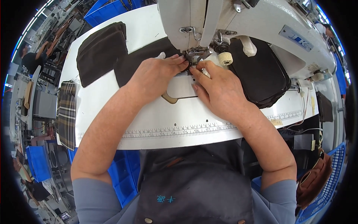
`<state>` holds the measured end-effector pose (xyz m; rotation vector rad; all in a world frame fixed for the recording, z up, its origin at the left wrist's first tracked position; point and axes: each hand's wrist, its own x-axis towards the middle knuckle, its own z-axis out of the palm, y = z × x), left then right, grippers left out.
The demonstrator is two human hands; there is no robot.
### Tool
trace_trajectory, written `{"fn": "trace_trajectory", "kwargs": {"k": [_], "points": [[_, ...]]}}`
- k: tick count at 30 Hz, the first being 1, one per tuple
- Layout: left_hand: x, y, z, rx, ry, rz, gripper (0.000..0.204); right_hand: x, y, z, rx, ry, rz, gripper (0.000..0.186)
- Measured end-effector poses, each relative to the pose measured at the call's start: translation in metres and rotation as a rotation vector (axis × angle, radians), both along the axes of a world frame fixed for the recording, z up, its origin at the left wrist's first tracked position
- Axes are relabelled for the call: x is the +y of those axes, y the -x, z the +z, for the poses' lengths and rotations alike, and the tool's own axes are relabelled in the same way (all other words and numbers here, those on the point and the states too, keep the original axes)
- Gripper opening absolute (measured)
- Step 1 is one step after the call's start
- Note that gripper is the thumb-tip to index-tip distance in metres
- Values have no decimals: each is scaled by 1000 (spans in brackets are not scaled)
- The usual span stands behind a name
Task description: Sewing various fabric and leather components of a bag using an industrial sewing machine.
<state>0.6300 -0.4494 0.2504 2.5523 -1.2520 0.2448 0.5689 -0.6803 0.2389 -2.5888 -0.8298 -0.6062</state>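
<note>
A white sewing machine point(179, 22) stands over the white table, its needle and presser foot point(193, 56) between my two hands. Under the foot runs a dark brown fabric piece point(128, 65), its far part stretching out to the left. My left hand point(154, 76) is on this piece, fingers pressed together and tips right beside the foot. From the other side my right hand point(222, 87) reaches in, thumb and forefinger pinched close to the needle. What lies between those fingertips is too small and covered to make out. White finger covers show partly on both hands.
At the left lies a dark fabric stack point(100, 52), with plaid cloth point(67, 112) at the table's edge. Another dark stack point(257, 71) lies under the machine arm. A ruler strip point(175, 131) crosses the near table edge. A blue basket point(328, 186) stands low right.
</note>
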Motion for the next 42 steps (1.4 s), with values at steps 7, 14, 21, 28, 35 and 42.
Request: {"fn": "trace_trajectory", "kwargs": {"k": [7,14,21,28,35,42], "points": [[-40,41,14,-226,-316,201,50,-1,1,-1,-8,-36,8,37],[-44,27,36,-2,-364,187,33,-6,2,-4,-16,-62,-3,35],[-12,21,-10,-199,177,90,37,-4,5,-2,-33,-69,34,29],[-14,30,-15,88,203,160,48,-10,12,1,-81,-106,116,10],[-11,34,-11,42,211,140,50,-16,30,12,-22,-89,206,18],[5,87,3,159,118,-147,72,-20,80,12,67,-60,281,29]]}}
